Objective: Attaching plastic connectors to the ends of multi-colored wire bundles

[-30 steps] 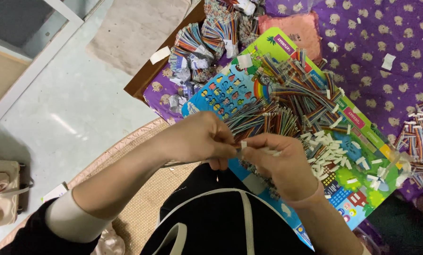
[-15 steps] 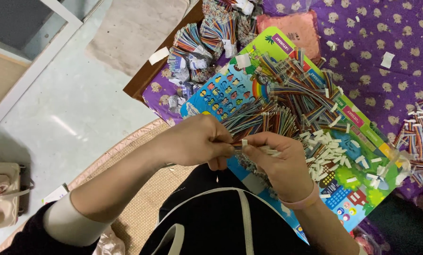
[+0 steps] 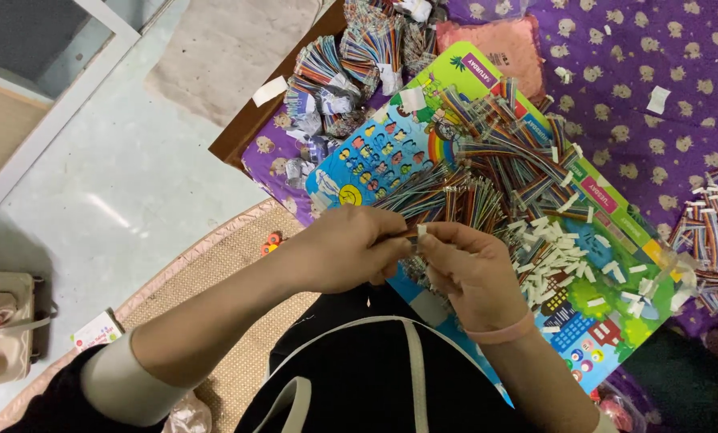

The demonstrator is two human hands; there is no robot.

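Left hand (image 3: 339, 261) and right hand (image 3: 467, 269) meet fingertip to fingertip over the near edge of the colourful board (image 3: 616, 321), both pinched narrow on one thin wire lead (image 3: 417, 233) with a small white connector. Lead's long axis runs roughly 9-to-3 o'clock, connector end pointing toward 12. Loose pile of rainbow wire leads (image 3: 487, 176) lies at 12 o'clock; white connectors (image 3: 559, 256) scattered at 3 o'clock.
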